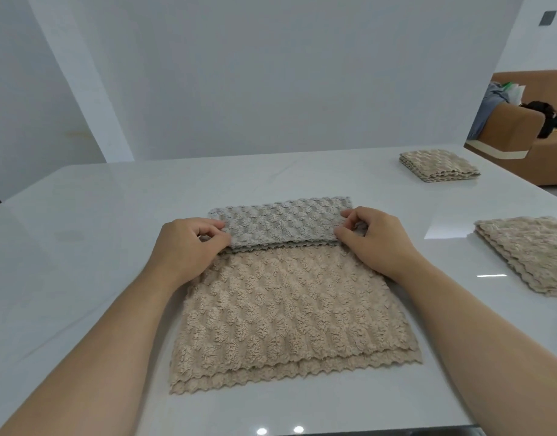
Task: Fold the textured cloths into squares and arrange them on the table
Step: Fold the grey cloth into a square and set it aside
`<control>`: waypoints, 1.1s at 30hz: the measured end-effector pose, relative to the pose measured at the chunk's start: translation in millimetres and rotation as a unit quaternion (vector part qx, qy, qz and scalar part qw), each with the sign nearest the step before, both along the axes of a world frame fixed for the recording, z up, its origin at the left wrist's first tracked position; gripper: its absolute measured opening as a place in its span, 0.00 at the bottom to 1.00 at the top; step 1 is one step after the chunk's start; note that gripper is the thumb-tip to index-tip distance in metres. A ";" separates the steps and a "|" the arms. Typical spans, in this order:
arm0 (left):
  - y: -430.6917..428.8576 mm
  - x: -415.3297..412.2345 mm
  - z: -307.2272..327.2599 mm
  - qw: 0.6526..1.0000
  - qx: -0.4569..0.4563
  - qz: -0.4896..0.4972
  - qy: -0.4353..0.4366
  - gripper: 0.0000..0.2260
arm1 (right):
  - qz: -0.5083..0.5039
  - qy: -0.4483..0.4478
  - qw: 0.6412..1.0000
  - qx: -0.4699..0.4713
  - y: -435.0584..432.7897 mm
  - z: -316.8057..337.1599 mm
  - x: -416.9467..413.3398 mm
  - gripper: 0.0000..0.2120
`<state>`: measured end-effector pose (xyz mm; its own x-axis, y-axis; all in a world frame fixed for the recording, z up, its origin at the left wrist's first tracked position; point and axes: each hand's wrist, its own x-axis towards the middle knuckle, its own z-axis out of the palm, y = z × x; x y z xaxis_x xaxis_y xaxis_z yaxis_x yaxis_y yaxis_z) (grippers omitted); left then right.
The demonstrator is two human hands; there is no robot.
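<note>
A textured cloth (289, 313) lies flat in the middle of the white table (82, 247), beige side up with its grey underside showing. Its far edge is turned back toward me as a grey flap (280, 223). My left hand (189, 247) pinches the flap's left corner and my right hand (378, 237) pinches its right corner. A second beige edge peeks out beneath the cloth at the near side. One folded beige cloth (437, 165) sits at the far right of the table. Another folded beige cloth (532, 253) lies at the right edge.
A brown sofa (548, 152) with clothes on it stands beyond the table's right end. White walls rise behind the table. The table's near edge runs just below the cloth.
</note>
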<state>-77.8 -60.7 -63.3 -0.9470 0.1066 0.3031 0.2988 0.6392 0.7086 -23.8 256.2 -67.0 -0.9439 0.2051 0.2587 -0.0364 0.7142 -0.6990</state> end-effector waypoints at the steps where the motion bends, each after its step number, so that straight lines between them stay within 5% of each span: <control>1: 0.0 -0.2 -0.2 1.000 -0.007 0.004 0.004 0.06 | 0.003 -0.001 1.000 0.008 0.5 -0.6 -0.5 0.06; 9: 0.6 3.7 5.1 0.995 -0.094 0.036 0.005 0.05 | -0.001 -0.013 0.999 0.035 -0.6 0.7 -2.7 0.01; 13: 13.4 15.1 22.5 0.993 -0.099 0.038 0.059 0.03 | -0.003 0.013 0.998 0.059 -4.0 14.4 0.4 0.03; 16: 39.4 13.5 46.4 0.987 -0.129 -0.002 0.094 0.10 | 0.019 0.064 0.988 0.138 -14.6 37.0 -8.9 0.09; 23: 108.0 -20.1 28.0 0.964 -0.252 -0.063 -0.049 0.22 | 0.132 -0.095 0.950 0.265 -64.2 31.4 -46.0 0.24; 27: 102.1 -30.0 -3.7 0.939 -0.337 -0.044 -0.045 0.27 | 0.117 -0.145 0.945 0.270 -58.6 7.5 -57.6 0.28; 33: 84.6 -37.9 -6.3 0.940 -0.334 -0.020 -0.066 0.29 | 0.061 -0.171 0.952 0.247 -48.3 5.1 -61.8 0.29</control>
<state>-115.8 23.9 -69.5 -0.9625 0.2688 0.0356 0.2706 0.9448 0.1849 -85.6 207.9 -61.9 -0.9993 0.0213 -0.0312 0.0289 0.9640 -0.2644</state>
